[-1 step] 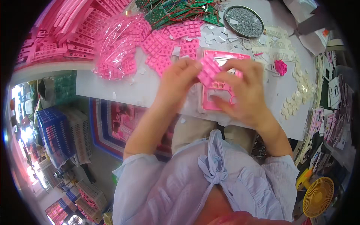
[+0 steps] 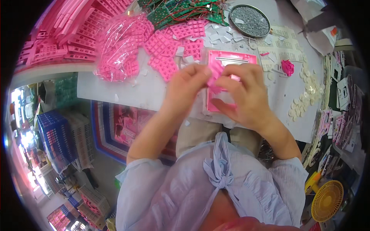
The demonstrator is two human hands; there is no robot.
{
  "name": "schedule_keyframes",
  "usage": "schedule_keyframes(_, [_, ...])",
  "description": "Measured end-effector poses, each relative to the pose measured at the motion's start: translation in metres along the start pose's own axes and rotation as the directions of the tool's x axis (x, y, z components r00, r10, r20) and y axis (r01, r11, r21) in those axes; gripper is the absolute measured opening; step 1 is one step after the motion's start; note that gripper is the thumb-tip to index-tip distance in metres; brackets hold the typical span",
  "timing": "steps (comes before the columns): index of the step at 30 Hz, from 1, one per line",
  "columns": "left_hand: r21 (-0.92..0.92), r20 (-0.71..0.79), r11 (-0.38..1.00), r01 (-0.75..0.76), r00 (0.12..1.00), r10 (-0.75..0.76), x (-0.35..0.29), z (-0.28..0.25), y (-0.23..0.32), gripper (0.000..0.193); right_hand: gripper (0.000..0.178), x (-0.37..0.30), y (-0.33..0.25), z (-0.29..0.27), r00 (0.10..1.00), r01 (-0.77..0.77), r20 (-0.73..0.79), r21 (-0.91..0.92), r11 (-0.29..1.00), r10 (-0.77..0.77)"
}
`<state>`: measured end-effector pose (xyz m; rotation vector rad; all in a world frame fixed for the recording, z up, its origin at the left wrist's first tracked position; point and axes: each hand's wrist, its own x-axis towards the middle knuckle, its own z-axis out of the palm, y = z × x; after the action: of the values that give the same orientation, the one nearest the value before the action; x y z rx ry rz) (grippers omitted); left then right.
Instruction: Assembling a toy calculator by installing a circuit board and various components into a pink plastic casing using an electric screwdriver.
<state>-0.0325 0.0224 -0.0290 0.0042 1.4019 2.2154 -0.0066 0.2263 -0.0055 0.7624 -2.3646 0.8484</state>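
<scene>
My left hand pinches a pink keypad sheet by its left edge, thumb and fingers together. The sheet is tilted, held above a pink plastic case lying on the table. Curled fingers of my right hand reach the sheet's right side and seem to touch it. The thumb of that hand stays apart, lower down over the case. Both hands hide much of the case's middle; its upper part with a long slot shows.
Left of my hands lie loose pink keypads, a clear bag of them and stacked pink casings. Behind are green circuit boards and a round tin of grey granules. White discs and a pink rose lie right.
The keypad sheet has tilted, showing less of its face. My right fingers have shifted slightly left and down across it. My left hand has hardly moved.
</scene>
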Motion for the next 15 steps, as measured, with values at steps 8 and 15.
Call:
schedule_keyframes(8, [0.680, 0.136, 0.680, -0.274, 0.959, 0.251, -0.039, -0.013, -0.016, 0.011, 0.024, -0.024, 0.009, -0.019, 0.686, -0.714, 0.541, 0.367, 0.597, 0.487])
schedule_keyframes(15, [0.820, 0.327, 0.257, -0.511, 0.788, 0.521, -0.015, -0.013, -0.032, 0.021, 0.027, -0.003, 0.051, 0.024, 0.779, -0.516, 0.497, 0.162, 0.841, 0.382])
